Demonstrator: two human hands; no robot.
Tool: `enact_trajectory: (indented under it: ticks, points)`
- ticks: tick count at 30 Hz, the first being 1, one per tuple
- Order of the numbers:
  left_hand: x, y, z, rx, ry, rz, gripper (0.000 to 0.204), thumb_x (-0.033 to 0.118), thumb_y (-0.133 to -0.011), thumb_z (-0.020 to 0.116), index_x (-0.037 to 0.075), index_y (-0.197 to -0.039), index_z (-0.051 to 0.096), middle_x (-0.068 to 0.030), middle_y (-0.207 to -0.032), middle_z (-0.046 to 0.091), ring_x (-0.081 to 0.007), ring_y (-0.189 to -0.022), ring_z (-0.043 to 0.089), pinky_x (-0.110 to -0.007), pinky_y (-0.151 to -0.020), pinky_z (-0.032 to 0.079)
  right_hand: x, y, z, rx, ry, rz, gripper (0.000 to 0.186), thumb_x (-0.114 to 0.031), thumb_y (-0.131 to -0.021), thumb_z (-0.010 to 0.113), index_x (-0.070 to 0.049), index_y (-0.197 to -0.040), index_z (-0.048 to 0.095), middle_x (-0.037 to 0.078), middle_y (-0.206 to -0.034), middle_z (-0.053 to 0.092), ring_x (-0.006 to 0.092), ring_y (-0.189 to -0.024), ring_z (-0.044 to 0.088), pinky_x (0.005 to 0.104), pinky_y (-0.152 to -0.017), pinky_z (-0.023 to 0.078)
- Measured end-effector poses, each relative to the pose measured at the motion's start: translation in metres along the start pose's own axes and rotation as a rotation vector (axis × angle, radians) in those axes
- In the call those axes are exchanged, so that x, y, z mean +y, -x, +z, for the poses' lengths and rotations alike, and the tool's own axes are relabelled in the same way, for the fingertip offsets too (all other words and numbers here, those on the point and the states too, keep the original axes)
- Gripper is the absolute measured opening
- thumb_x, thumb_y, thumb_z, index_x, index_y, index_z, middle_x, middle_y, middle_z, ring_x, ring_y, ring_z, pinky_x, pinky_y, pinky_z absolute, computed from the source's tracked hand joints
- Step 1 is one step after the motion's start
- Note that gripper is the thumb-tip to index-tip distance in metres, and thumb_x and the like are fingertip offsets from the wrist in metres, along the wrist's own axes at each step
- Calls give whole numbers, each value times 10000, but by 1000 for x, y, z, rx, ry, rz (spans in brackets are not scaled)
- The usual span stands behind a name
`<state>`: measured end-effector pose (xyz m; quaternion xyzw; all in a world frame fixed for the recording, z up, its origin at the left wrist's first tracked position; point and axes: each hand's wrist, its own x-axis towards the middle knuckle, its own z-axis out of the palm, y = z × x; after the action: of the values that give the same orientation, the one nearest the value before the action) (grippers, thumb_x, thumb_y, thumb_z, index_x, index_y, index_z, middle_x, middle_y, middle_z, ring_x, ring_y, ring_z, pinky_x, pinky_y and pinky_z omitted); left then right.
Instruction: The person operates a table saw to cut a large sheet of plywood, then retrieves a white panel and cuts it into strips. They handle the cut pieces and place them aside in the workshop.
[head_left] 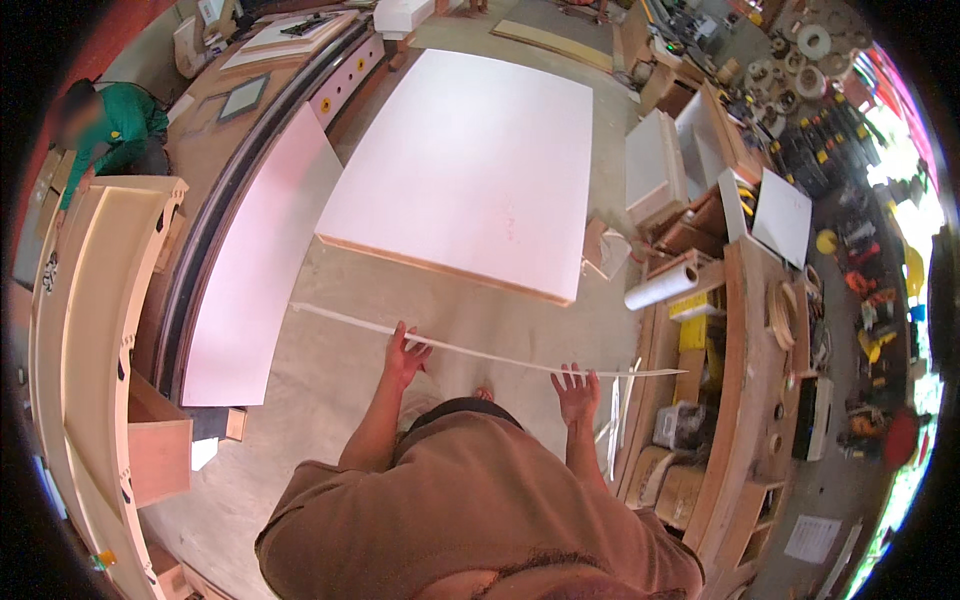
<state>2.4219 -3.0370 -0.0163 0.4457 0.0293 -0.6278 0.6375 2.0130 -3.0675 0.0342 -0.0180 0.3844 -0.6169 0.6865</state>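
Observation:
A long, thin white strip (475, 352) stretches across in front of me, its left end reaching toward the floor beside the leaning panel. My left hand (405, 362) holds it left of its middle, fingers closed around it. Farther right, my right hand (577, 398) has the strip across its raised fingers and seems to pinch it there. Just beyond the strip lies a large white panel (465, 170) with a bare brown near edge (440, 270).
A long workbench (225, 150) with a pale panel (260, 270) against its side runs along the left. A person in green (130, 130) bends over a curved cream piece (95, 300). On the right stand a wooden shelf bench (735, 400), a white roll (662, 287) and hanging tools (865, 300).

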Motion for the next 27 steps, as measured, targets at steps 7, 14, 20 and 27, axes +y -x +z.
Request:
enact_trajectory:
  ticks: [7,14,20,27]
  points:
    - [70,-82,4,132,-24,15,844,570,-879,694,57,-1445,332,-118,-1381,409,-348,-1195,550,-501,-1005,480,40,-96,47,285,57,-5,874,-504,-823,762,-158,-1471,287,160,-1458,348,363,-1372,386,663,-1092,369]
    - [122,-189,-28,125,-88,5,775,537,-879,713,99,-1418,368,-93,-1354,448,-343,-1189,574,-487,-958,490,98,-169,80,391,60,83,922,-544,-842,740,-189,-1535,247,143,-1541,311,361,-1410,360,645,-1098,365]
    - [126,-233,-76,282,66,-116,643,545,-911,664,197,-1407,448,-69,-1395,473,-314,-1271,519,-454,-1053,418,149,-218,94,380,44,122,680,-554,-886,688,-141,-1375,462,111,-1474,423,340,-1370,418,632,-1096,358]
    - [101,-309,-103,310,156,-84,471,462,-937,668,231,-1310,496,-32,-1353,515,-322,-1282,536,-506,-1066,408,210,-291,36,514,52,222,674,-667,-815,681,-112,-1184,580,75,-1293,613,320,-1301,502,607,-1125,323]
